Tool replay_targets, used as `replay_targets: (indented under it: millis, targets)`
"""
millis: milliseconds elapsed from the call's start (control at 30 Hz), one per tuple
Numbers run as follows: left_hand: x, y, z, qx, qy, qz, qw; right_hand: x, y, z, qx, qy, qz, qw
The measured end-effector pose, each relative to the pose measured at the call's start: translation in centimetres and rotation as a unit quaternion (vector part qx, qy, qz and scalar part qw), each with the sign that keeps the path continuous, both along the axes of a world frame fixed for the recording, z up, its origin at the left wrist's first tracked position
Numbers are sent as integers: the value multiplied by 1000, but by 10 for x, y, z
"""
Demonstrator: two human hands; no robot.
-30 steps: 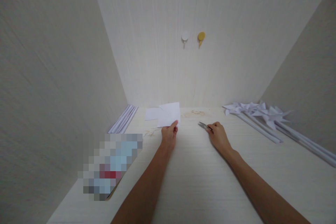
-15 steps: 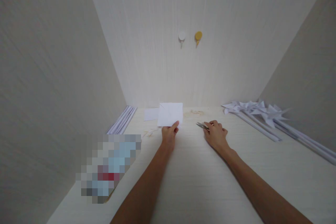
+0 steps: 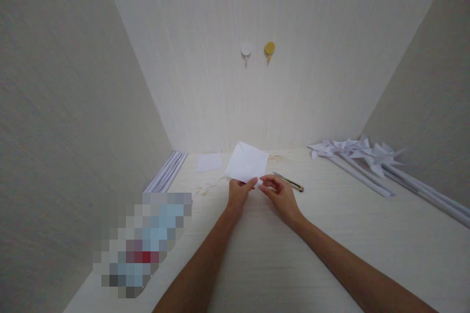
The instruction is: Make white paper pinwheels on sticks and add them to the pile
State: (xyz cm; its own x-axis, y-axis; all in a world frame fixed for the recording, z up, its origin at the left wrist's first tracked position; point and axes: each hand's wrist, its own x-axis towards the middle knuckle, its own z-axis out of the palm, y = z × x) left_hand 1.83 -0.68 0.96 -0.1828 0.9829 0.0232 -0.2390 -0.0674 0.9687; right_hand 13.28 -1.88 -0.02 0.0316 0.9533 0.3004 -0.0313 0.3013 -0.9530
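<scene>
The right hand (image 3: 279,194) has let go of the cutter (image 3: 288,182), now lying on the desk (image 3: 330,234) just behind it, and is pinching the near corner of the white paper square (image 3: 246,162). The left hand (image 3: 238,193) is still gripping that same corner, holding the paper, now turned diamond-wise, raised above the desk.

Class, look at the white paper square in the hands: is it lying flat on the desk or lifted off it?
Lifted: both hands, left and right, pinch the paper's near corner, and it tilts up off the desk.

Home craft nook: pale desk (image 3: 330,254) between plain walls, adhesive hooks (image 3: 246,50), finished paper pinwheels (image 3: 352,149).
</scene>
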Motion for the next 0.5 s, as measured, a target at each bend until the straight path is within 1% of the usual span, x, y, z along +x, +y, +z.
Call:
replay_targets:
  millis: [100, 300, 500]
  targets:
    - [1, 0, -1, 0, 21, -6, 1000, 3, 2, 0, 0, 16, -15, 1000]
    - [1, 2, -5, 1, 47, -14, 999, 4, 3, 1, -4, 29, -22, 999]
    - [0, 1, -6, -7, 45, -15, 999, 4, 2, 2, -18, 25, -5, 1000]
